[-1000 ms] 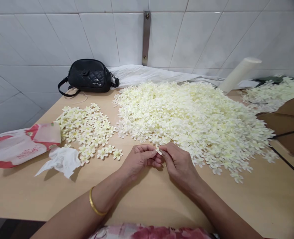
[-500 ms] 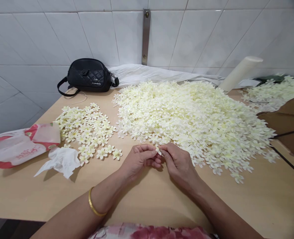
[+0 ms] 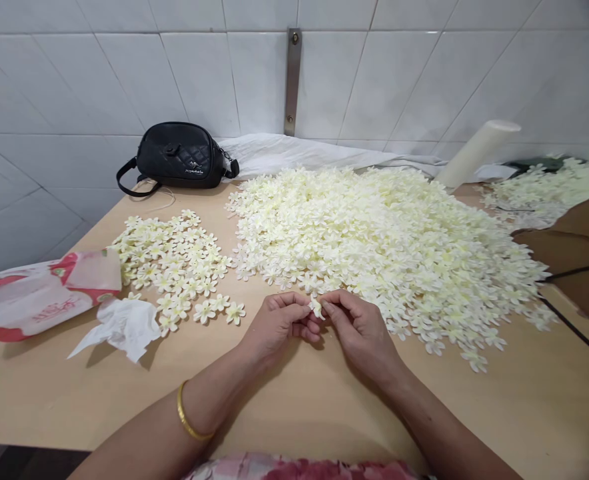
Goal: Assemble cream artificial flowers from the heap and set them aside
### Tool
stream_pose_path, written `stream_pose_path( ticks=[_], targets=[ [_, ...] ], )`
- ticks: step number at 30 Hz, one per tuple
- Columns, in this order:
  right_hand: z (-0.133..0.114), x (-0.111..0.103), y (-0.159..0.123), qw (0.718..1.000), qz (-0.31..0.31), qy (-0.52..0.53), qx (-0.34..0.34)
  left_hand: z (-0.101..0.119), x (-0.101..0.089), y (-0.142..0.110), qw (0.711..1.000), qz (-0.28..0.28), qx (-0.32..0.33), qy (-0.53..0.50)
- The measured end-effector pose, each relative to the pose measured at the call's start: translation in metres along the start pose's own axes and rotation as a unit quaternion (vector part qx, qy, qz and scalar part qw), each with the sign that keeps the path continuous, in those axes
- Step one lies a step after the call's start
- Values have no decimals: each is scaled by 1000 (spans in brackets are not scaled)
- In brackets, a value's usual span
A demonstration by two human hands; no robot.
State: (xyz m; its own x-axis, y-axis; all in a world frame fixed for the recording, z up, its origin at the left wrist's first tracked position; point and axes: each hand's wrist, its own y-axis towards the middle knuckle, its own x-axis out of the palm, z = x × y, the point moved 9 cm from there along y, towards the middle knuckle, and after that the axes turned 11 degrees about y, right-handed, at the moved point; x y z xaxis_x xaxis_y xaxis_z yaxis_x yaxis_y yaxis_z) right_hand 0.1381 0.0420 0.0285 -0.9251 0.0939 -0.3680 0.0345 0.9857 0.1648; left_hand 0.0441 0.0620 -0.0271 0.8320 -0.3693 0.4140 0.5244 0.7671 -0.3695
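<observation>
Between my fingertips is a small cream artificial flower [image 3: 316, 307], seen partly edge-on. My left hand [image 3: 282, 327] pinches it from the left with thumb and forefinger, the other fingers curled beneath. From the right, my right hand [image 3: 359, 330] closes thumb and forefinger at the flower's edge; the exact grip point is too small to make out. Just beyond my hands spreads a large heap of cream flowers [image 3: 374, 233]. A smaller, flatter group of flowers [image 3: 174, 257] lies to the left, with a few single ones near my left hand.
At the left lie a crumpled tissue [image 3: 122, 327] and a red-and-white tissue pack [image 3: 44, 293]. A black bag [image 3: 179, 157] sits at the back by the tiled wall. A white roll [image 3: 477, 155] leans behind the heap, and a brown cardboard piece [image 3: 574, 247] stands at the right.
The flower between my fingers has turned, showing more of its petals. My right fingers have shifted slightly. The view has tilted up a little; the piles look the same.
</observation>
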Motion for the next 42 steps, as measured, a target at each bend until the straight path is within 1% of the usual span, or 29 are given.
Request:
stream_pose_path(
  ticks=[2,3,5,7,9,10,11,13,15,21,24,27,29,31,33,34,36,37,38,39,40,41,42],
  targets=[
    [-1,-1,0,1000,7,-13,-2,-1,-1,0,1000,10,-1,-1],
    [-3,-2,-1,999,16,-30,-15,-1,-1,0,1000,12,0,-2],
    [-13,-5,-4,994,48,-71,-66,0,0,0,1000,14,3,-10],
    [-26,-5,-10,982,72,-106,-136,1,1,-1,1000,13,6,-26],
    [-37,0,-16,970,66,-131,-195,2,2,-2,999,14,6,-37],
    [-39,4,-18,966,54,-140,-210,2,2,-2,999,16,7,-36],
    [-40,8,-18,965,41,-146,-214,2,2,-2,999,17,8,-31],
    [-37,11,-16,968,24,-148,-200,2,1,-2,1000,17,9,-21],
    [-32,11,-14,973,14,-138,-182,2,0,-2,1000,11,12,-15],
    [-26,10,-9,982,-17,-104,-159,1,4,-2,1000,-19,22,11],
    [-22,6,-7,990,-14,-71,-118,0,4,-2,1000,-12,17,3],
    [-12,-7,-3,999,12,-11,-31,2,1,-2,1000,8,9,5],
    [-5,-18,0,998,34,44,18,4,-1,-2,1000,22,6,12],
    [0,-33,5,993,54,93,42,5,-2,-3,999,36,4,14],
    [2,-52,14,990,83,107,41,5,-3,-3,999,47,0,4],
    [2,-65,19,990,105,91,31,4,-3,-3,999,51,-2,-4],
    [-4,-95,32,985,170,1,-16,4,-2,-2,999,52,-3,-15],
    [-10,-111,39,974,208,-72,-51,4,-2,-2,998,54,-2,-16],
    [-19,-123,45,954,243,-152,-91,4,-2,-2,998,53,-2,-15],
    [-27,-131,52,928,267,-226,-130,5,-2,-3,999,53,-1,-12],
    [-33,-135,59,903,277,-287,-160,5,-1,-3,999,51,1,-9],
    [-35,-137,67,890,276,-318,-174,6,-1,-3,999,49,2,-6],
    [-35,-136,74,884,267,-338,-182,7,-1,-3,999,49,3,-5]
  ],
)
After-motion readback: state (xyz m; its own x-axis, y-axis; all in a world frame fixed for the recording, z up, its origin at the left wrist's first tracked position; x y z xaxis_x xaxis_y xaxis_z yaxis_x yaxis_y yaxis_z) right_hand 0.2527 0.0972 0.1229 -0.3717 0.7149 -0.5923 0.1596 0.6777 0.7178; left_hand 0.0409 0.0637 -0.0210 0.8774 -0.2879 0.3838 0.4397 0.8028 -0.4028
